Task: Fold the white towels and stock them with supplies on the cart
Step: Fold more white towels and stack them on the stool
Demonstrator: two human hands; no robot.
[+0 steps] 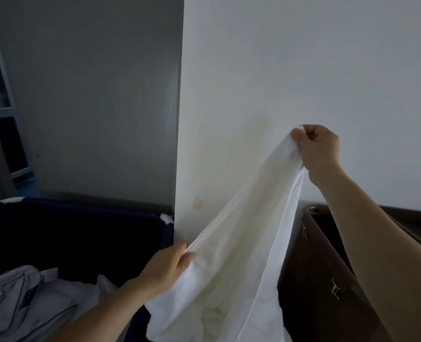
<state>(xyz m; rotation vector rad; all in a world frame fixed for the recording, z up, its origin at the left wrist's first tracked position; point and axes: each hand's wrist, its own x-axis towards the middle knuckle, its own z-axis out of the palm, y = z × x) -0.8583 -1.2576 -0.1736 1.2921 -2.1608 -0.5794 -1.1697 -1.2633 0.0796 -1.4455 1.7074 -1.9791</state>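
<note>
Both hands grip one white towel [241, 255], right hand [318, 149] raised, left hand [170, 265] low: spreading step; next, probably locate corners and align edges.

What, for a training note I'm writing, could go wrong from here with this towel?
The right hand pinches only the white towel at its top corner, so that grip may slip. The towel's bunched lower part hangs beside the brown cart, whose metal clips could snag it. It may brush the stained wall.
</note>
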